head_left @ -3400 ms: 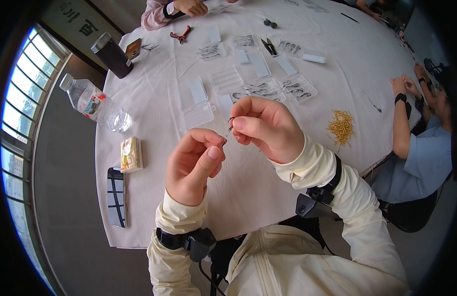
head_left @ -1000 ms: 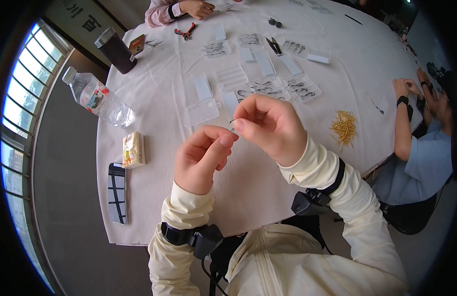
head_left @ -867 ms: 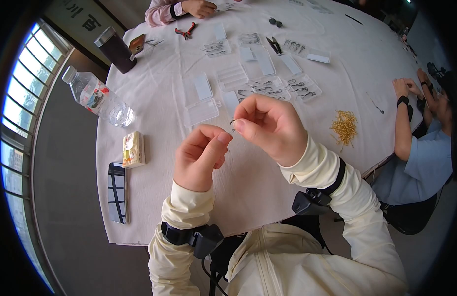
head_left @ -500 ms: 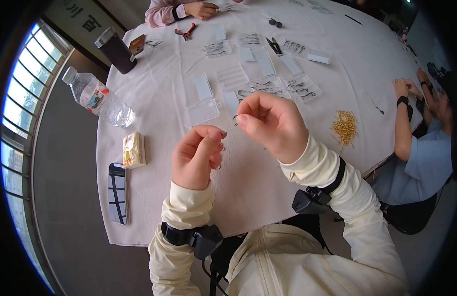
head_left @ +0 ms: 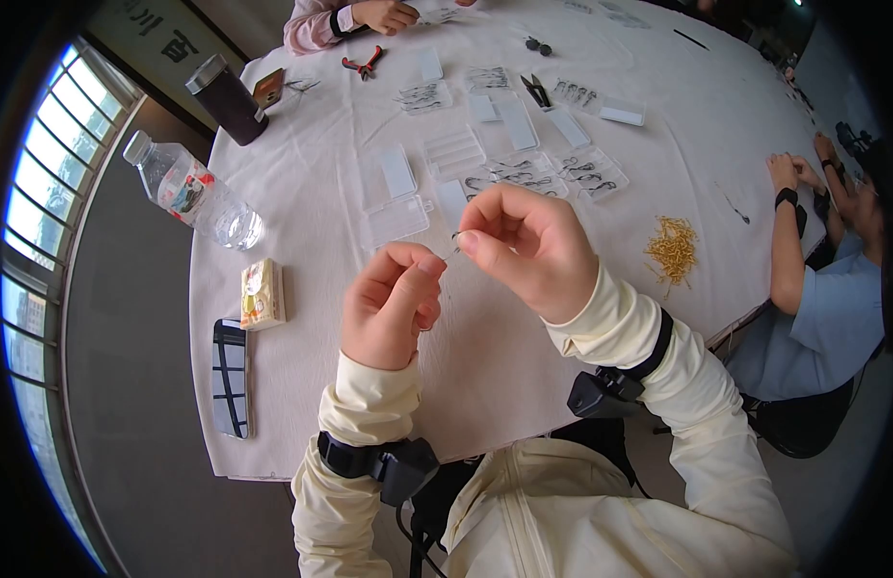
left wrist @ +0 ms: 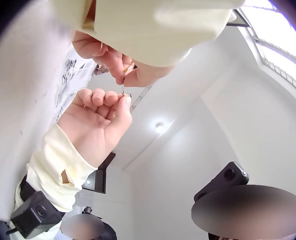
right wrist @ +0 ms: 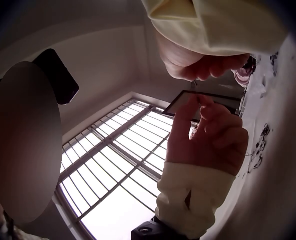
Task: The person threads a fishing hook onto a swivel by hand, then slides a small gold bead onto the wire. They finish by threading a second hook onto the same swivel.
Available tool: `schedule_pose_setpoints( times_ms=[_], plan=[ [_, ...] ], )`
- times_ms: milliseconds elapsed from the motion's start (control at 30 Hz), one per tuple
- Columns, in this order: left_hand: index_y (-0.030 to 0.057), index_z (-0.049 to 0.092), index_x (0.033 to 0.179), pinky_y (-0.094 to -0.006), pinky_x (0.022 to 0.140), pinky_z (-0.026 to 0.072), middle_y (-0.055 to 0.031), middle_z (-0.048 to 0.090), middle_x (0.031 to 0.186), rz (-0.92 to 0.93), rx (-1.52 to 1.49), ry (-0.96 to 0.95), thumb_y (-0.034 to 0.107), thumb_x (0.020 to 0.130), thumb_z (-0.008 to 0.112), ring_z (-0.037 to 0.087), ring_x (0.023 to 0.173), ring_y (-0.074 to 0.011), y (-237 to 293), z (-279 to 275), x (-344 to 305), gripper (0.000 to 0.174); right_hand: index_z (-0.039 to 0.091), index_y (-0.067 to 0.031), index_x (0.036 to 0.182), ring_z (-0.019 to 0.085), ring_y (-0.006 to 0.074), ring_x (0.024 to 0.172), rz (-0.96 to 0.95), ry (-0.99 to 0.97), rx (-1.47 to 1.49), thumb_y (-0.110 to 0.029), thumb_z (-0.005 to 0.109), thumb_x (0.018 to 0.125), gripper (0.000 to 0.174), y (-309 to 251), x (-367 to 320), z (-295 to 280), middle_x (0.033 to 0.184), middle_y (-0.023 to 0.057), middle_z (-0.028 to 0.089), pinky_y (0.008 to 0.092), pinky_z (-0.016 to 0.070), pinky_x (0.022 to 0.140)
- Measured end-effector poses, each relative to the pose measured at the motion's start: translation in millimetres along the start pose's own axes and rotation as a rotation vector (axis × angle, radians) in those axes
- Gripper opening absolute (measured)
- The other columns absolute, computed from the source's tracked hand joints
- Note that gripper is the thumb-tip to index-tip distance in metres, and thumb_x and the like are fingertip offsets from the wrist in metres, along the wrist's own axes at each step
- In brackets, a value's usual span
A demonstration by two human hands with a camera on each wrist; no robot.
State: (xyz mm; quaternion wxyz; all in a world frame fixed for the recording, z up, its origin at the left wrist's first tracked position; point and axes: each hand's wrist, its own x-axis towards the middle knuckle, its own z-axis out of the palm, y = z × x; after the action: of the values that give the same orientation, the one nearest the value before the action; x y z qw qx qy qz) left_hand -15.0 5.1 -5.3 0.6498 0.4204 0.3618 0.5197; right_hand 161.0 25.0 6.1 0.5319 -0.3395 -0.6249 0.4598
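In the head view both hands meet over the near side of the table, fingertips close together. My right hand [head_left: 535, 258] pinches a small dark hook [head_left: 456, 235] between thumb and forefinger. My left hand [head_left: 389, 306] pinches a thin gold-coloured piece [left wrist: 128, 69] between thumb and forefinger, its other fingers curled. A fine silvery link [left wrist: 123, 90] spans the gap between the two fingertips in the left wrist view. Most of the small parts is hidden by the fingers. In the right wrist view a tiny ring [right wrist: 194, 131] shows against the left palm.
Beyond the hands lie clear plastic boxes [head_left: 593, 173] with dark hooks, and an open box [head_left: 394, 220]. A gold pile [head_left: 672, 252] lies right; a bottle [head_left: 191, 193], tissue pack [head_left: 262, 294] and phone [head_left: 231, 378] stand or lie left. Pliers [head_left: 363, 64] and snips [head_left: 536, 91] are farther back.
Half a second ago the hands were farther apart, with small hooked bits showing at the left fingers. Now the fingertips have come closer, a thin link between them.
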Motion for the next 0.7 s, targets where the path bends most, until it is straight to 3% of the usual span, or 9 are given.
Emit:
schedule_pose_setpoints(
  times_ms=[167,233,367,433,667,700],
  plan=[
    [0.0032,0.059,0.092,-0.0205,0.051,0.0330,0.0025,0.050,0.067,-0.035,-0.135,0.038,0.010,0.091,0.057,0.043,0.058,-0.0051,2.4,2.9,-0.3,0.007,0.062,-0.0001,0.089,0.052,0.0042,0.066,-0.034,-0.012,-0.010,-0.013,0.064,0.084,0.014,-0.9,-0.5,0.5,0.076,-0.0004,0.062,0.0203,0.0431,0.062],
    [0.0032,0.059,0.092,-0.0212,0.052,0.0336,0.0019,0.051,0.068,-0.047,-0.159,0.049,0.010,0.092,0.056,0.044,0.059,-0.0053,2.9,3.5,-0.5,0.008,0.058,0.0008,0.092,0.051,0.0063,0.080,0.053,-0.071,-0.027,-0.007,0.061,0.087,0.010,-6.0,-1.2,-1.8,0.085,-0.0005,0.056,0.0217,0.0443,0.072],
    [0.0030,0.059,0.092,-0.0217,0.052,0.0339,0.0018,0.052,0.069,-0.065,-0.179,0.097,0.011,0.092,0.056,0.044,0.059,-0.0053,3.8,5.7,-1.7,0.009,0.058,0.0010,0.092,0.051,0.0062,0.080,0.059,-0.070,-0.028,-0.007,0.061,0.087,0.010,-5.0,-1.0,-1.3,0.085,-0.0004,0.056,0.0218,0.0444,0.071],
    [0.0024,0.059,0.092,-0.0214,0.052,0.0339,0.0017,0.052,0.069,-0.060,-0.177,0.076,0.012,0.092,0.056,0.043,0.059,-0.0051,3.1,4.0,-1.6,0.010,0.062,0.0000,0.088,0.052,0.0042,0.066,-0.045,-0.002,-0.024,-0.013,0.064,0.085,0.014,1.3,0.0,0.9,0.075,-0.0005,0.062,0.0201,0.0430,0.061],
    [0.0009,0.060,0.092,-0.0196,0.052,0.0327,0.0022,0.051,0.070,-0.034,-0.135,0.048,0.011,0.092,0.057,0.042,0.058,-0.0037,1.9,0.7,-0.1,0.011,0.062,0.0000,0.088,0.051,0.0035,0.066,0.011,0.023,0.033,-0.013,0.064,0.085,0.014,-3.8,0.7,-1.1,0.076,-0.0008,0.061,0.0198,0.0426,0.061],
    [0.0004,0.061,0.094,-0.0192,0.052,0.0323,0.0026,0.051,0.071,-0.050,-0.120,0.023,0.011,0.092,0.057,0.042,0.058,-0.0034,4.3,3.2,-0.6,0.012,0.060,0.0004,0.090,0.050,0.0046,0.073,0.032,-0.016,0.007,-0.010,0.062,0.086,0.012,-4.9,0.7,-3.4,0.080,-0.0008,0.058,0.0206,0.0430,0.066]
  ],
)
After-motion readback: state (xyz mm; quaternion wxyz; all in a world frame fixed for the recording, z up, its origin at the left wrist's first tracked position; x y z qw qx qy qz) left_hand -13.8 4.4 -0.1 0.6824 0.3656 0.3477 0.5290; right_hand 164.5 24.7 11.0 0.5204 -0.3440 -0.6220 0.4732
